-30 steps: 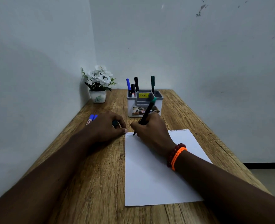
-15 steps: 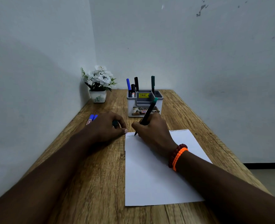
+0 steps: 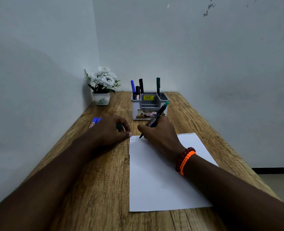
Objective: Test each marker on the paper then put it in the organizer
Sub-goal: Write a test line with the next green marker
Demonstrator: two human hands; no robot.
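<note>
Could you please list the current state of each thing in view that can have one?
Green-ended black marker: uncapped, tip on the paper, in the right hand's grip.
White paper sheet: flat; faint scribble at its top edge.
Left hand: curled round a green cap.
Grey plastic organizer: upright, holding four markers.
Blue markers: lying on the wooden table.

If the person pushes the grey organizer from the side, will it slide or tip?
The organizer looks wide and low, so probably it slides. The tall markers standing inside may rattle. It seems light plastic.
</note>
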